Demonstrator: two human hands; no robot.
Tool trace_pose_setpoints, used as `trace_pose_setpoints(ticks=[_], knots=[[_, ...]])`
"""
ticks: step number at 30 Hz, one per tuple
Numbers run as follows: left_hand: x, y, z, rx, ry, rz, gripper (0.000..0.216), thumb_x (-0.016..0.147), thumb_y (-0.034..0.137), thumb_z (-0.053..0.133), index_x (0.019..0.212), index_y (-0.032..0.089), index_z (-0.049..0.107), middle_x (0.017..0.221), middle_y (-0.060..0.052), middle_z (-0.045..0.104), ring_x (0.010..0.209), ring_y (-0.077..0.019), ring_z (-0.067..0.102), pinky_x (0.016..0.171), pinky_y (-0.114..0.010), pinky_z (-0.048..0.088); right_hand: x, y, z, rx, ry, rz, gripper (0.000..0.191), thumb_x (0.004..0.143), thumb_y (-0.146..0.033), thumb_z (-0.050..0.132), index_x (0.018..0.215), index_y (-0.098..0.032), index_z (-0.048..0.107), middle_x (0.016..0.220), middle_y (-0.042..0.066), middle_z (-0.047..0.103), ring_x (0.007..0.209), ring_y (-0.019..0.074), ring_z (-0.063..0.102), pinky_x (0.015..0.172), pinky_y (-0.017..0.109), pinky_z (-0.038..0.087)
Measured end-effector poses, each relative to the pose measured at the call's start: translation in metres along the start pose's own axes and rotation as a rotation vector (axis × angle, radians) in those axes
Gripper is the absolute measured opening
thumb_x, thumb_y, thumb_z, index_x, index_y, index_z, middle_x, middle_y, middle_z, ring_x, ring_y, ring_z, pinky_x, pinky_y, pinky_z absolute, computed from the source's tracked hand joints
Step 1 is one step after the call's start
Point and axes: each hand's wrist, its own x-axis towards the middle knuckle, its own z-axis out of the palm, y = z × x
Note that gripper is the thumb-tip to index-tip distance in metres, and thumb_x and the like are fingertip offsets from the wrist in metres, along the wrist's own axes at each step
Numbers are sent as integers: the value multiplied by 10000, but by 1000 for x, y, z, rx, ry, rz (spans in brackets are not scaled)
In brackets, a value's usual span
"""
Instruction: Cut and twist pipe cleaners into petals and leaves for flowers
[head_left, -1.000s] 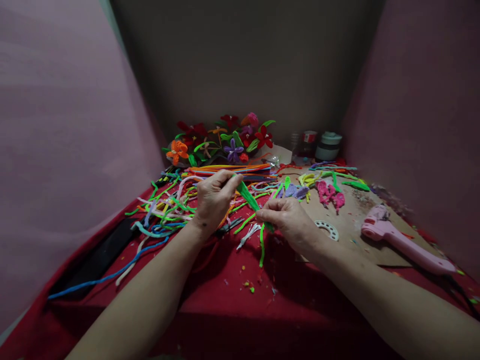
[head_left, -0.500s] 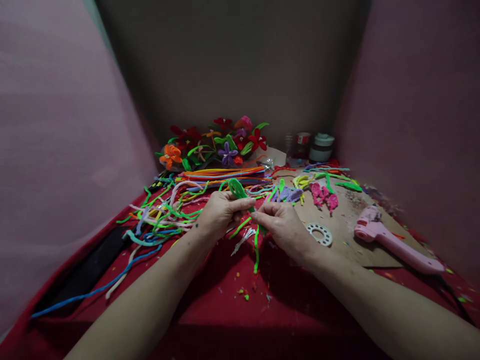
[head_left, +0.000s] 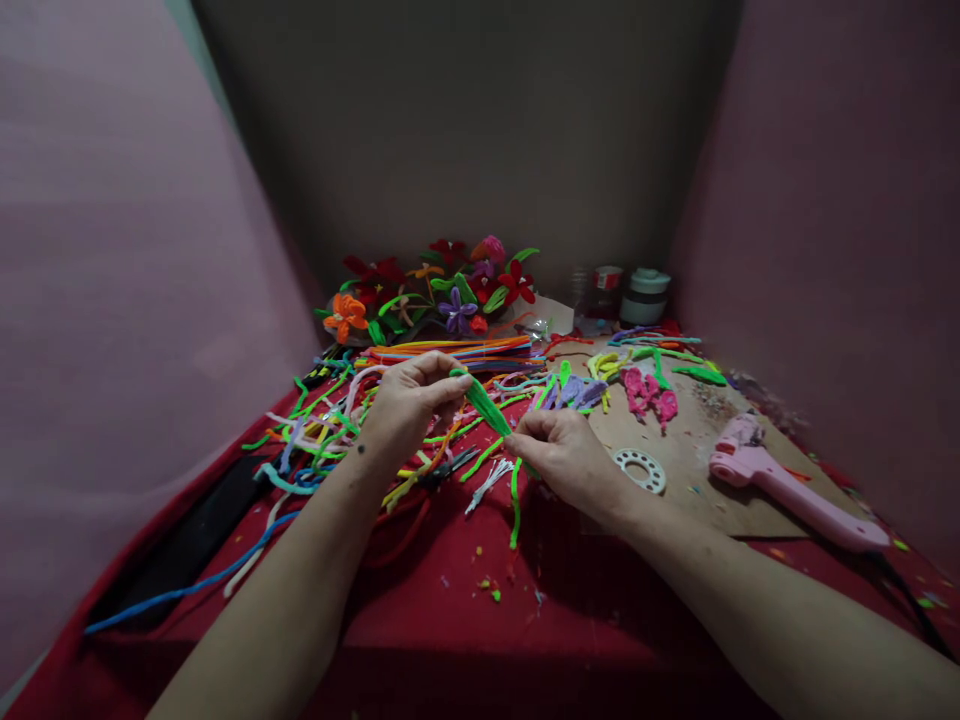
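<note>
A green pipe-cleaner leaf (head_left: 489,408) is stretched slantwise between my two hands above the table. My left hand (head_left: 417,398) pinches its upper tip between thumb and fingers. Its lower end is gripped by my right hand (head_left: 561,450), whose fingers hide part of it. Below my right hand a thin green pipe cleaner (head_left: 515,505) hangs or lies; whether it joins the leaf I cannot tell. White flower stamens (head_left: 491,484) lie in a small bunch under the leaf. Beside my left wrist are scissors (head_left: 452,467), partly covered by pipe cleaners.
Loose pipe cleaners (head_left: 324,440) tangle on the red cloth (head_left: 450,610) at left, near a black flat object (head_left: 184,535). A board (head_left: 690,480) at right bears a pink glue gun (head_left: 795,490), a white ring (head_left: 640,470) and pink petals (head_left: 649,394). Pipe-cleaner flowers (head_left: 457,308) stand behind.
My left hand has moved left and up to the leaf's tip, and the looped green leaf now looks narrower and straighter. My right hand has barely shifted. The scissors have come into sight.
</note>
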Motion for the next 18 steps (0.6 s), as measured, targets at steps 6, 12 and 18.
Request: trace_pose_setpoints(ticks=[6,12,18], knots=[[0,2,-5,128,-65,31,173,722,227,621,880,167,586,544,47,500,379,-50,418,348,-157,298,0,3,2,-8,-10,-13,273,700,-229,484,471,-181,343,453,-66,268,456,67,273,448,226,191],[3,2,-10,141,-144,-4,165,720,268,624,821,142,588,539,33,499,416,-63,440,389,-172,332,1,4,2,2,-30,-7,274,695,-210,493,467,-182,342,442,-67,272,451,66,266,444,228,191],[2,-6,2,302,89,113,95,708,235,610,697,148,575,492,43,472,415,-61,399,395,-174,308,-2,-3,2,46,-40,-40,296,698,-205,494,463,-184,315,458,-68,259,460,65,252,453,228,199]])
